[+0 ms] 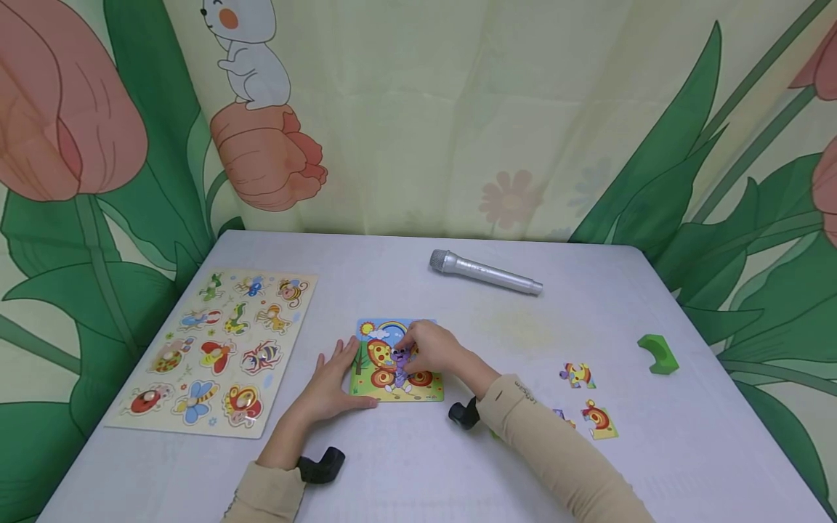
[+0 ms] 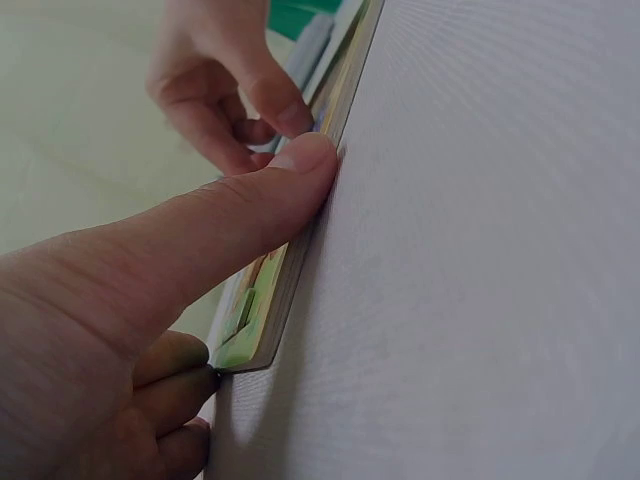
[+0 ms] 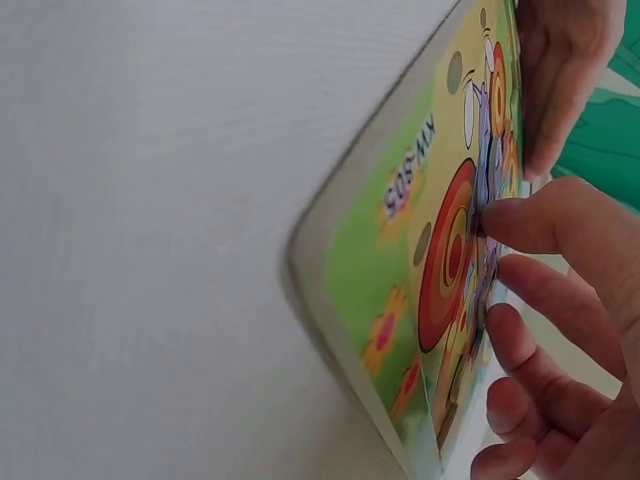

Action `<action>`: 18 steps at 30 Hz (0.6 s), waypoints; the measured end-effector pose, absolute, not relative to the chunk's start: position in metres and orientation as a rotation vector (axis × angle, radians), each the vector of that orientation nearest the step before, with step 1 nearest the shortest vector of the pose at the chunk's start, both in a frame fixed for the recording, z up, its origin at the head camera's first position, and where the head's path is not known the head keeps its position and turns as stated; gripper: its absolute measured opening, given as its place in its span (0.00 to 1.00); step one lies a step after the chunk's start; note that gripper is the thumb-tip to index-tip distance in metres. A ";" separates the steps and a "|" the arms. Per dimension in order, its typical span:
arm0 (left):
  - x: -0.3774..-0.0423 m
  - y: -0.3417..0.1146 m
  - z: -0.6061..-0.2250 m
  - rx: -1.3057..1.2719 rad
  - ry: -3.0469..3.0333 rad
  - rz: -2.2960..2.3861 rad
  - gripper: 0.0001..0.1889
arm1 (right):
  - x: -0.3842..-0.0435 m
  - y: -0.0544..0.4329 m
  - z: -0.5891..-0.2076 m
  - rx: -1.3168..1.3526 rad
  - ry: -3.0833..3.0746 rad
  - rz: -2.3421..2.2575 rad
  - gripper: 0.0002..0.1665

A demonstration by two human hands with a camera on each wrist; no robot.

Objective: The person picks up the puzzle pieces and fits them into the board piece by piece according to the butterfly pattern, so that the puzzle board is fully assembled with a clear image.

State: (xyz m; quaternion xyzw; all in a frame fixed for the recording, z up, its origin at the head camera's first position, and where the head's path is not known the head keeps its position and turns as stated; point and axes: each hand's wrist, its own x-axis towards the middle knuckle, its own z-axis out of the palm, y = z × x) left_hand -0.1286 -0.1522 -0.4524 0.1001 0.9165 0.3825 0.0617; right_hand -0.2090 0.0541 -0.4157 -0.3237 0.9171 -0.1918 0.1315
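Note:
A small butterfly puzzle board [image 1: 425, 396] lies at the middle of the table, its green corner marked KW-805 in the right wrist view. My left hand [image 1: 331, 387] rests against its left side, fingers spread and thumb straight along the near edge. Over the middle of the board, my right hand [image 1: 433, 349] has thumb and fingertips at the purple butterfly-body puzzle piece [image 1: 400, 369], pinching it. In the right wrist view, the fingertips meet the purple part, and the right fingers [image 3: 570, 300] partly hide it.
Loose puzzle pieces [image 1: 579, 375] lie at the right, one partly behind my right sleeve. A green curved block [image 1: 658, 354] sits farther right. A silver toy microphone [image 1: 485, 272] lies at the back. A large insect puzzle board [image 1: 189, 427] covers the left side.

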 end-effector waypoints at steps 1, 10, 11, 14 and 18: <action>-0.129 -0.152 -0.452 0.299 2.772 1.158 0.58 | -0.209 0.054 -0.416 -0.940 2.666 -0.557 0.21; -0.128 -0.153 -0.454 0.299 2.775 1.160 0.58 | -0.208 0.055 -0.419 -0.942 2.682 -0.596 0.19; -0.128 -0.153 -0.454 0.298 2.775 1.159 0.58 | -0.208 0.056 -0.419 -0.943 2.684 -0.599 0.19; -0.128 -0.153 -0.454 0.304 2.781 1.161 0.58 | -0.208 0.056 -0.419 -0.947 2.678 -0.612 0.19; -0.129 -0.153 -0.455 0.309 2.780 1.154 0.58 | -0.209 0.058 -0.418 -0.924 2.636 -0.691 0.18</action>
